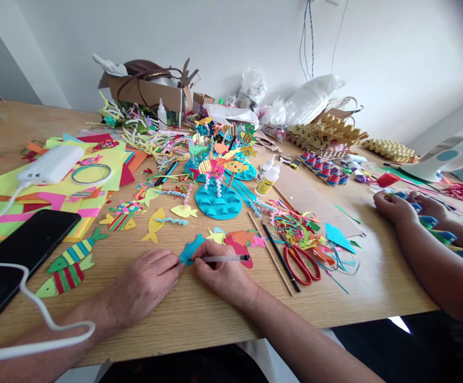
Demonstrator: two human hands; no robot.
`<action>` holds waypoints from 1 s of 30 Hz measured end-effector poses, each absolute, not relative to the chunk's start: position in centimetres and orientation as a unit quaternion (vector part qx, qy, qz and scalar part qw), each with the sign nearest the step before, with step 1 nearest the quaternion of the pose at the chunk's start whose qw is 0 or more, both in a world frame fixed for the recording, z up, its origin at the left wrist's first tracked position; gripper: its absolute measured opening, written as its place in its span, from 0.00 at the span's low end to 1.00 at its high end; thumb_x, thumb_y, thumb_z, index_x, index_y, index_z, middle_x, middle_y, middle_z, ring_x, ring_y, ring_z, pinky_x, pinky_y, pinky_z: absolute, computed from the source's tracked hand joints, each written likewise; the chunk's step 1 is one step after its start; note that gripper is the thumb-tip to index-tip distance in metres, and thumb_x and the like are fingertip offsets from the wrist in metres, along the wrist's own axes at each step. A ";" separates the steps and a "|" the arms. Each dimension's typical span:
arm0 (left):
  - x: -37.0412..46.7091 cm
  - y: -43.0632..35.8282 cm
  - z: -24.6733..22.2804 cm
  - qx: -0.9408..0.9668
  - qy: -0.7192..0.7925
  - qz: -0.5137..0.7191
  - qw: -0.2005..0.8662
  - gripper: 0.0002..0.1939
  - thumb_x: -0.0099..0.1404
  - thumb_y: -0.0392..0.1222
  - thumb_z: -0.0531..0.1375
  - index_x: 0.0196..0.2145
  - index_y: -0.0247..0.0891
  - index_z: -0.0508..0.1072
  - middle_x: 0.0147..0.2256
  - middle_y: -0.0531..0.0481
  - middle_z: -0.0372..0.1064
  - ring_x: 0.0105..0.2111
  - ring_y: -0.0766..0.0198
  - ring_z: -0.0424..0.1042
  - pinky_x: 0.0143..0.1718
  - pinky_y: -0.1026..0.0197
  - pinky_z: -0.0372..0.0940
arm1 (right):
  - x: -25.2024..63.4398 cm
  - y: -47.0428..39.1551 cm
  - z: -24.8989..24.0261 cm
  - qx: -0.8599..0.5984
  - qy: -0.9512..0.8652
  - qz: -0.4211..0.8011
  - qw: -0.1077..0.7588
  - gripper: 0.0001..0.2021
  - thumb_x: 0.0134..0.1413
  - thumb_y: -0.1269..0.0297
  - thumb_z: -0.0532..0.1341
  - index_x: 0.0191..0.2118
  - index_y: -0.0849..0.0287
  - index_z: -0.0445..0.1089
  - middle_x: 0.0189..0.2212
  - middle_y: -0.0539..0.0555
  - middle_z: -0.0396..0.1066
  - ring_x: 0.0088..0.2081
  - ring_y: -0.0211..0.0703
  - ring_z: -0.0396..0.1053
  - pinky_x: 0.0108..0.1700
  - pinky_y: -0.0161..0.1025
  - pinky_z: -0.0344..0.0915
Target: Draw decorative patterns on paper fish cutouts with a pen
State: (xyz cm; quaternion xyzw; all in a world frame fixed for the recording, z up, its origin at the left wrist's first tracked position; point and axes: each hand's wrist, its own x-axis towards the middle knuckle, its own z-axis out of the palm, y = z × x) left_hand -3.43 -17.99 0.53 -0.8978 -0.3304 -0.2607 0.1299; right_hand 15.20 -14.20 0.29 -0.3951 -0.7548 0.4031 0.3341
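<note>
- Left hand [145, 282]: laid on the wooden table [199, 314], fingers curled, fingertips pinching the left edge of a blue paper fish [191, 250]
- Right hand [221, 271]: closed around a pen [223, 259]; the pen is held nearly level, its tip set against the blue paper fish
- Blue paper fish: located at the near middle of the table, between the two hands, pressed flat to the wood
- Red paper piece [241, 250]: partly covered by the right hand and the pen
- Red-handled scissors [301, 263]: placed just right of the right hand, beside two thin sticks [273, 255]
- Striped green paper fish [69, 266]: two, laid left of the left hand, near a black phone [19, 255]
- White cable [42, 324]: draped across the phone and the left forearm
- Blue paper stand with mounted fish [218, 199]: set behind the hands, mid-table
- Glue bottle [268, 180]: stood right of the stand
- Another person's hands [410, 207]: seen at the far right edge, occupied with blue pieces; grip cannot be told
</note>
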 end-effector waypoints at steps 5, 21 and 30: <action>-3.5 -18.1 0.6 -0.899 -0.327 -0.263 0.126 0.20 0.70 0.32 0.43 0.34 0.34 0.74 0.31 0.47 0.71 0.34 0.63 0.70 0.38 0.60 0.68 | 15.1 -14.2 0.2 -0.397 -0.751 0.412 0.330 0.05 0.45 0.74 0.55 0.25 0.58 0.65 0.19 0.46 0.65 0.21 0.32 0.61 0.24 0.29 0.57; -3.6 -18.0 0.1 -0.903 -0.324 -0.254 0.126 0.17 0.70 0.32 0.44 0.35 0.32 0.73 0.32 0.46 0.71 0.36 0.61 0.70 0.39 0.58 0.68 | 15.2 -14.3 0.5 -0.407 -0.757 0.392 0.328 0.05 0.45 0.75 0.55 0.25 0.59 0.65 0.19 0.46 0.66 0.22 0.33 0.61 0.24 0.29 0.57; -3.4 -18.1 0.5 -0.900 -0.327 -0.254 0.134 0.19 0.70 0.32 0.43 0.34 0.34 0.73 0.31 0.47 0.71 0.34 0.63 0.70 0.37 0.59 0.68 | 15.2 -14.3 0.3 -0.405 -0.758 0.392 0.328 0.05 0.45 0.75 0.55 0.26 0.59 0.66 0.19 0.46 0.66 0.21 0.32 0.61 0.23 0.29 0.56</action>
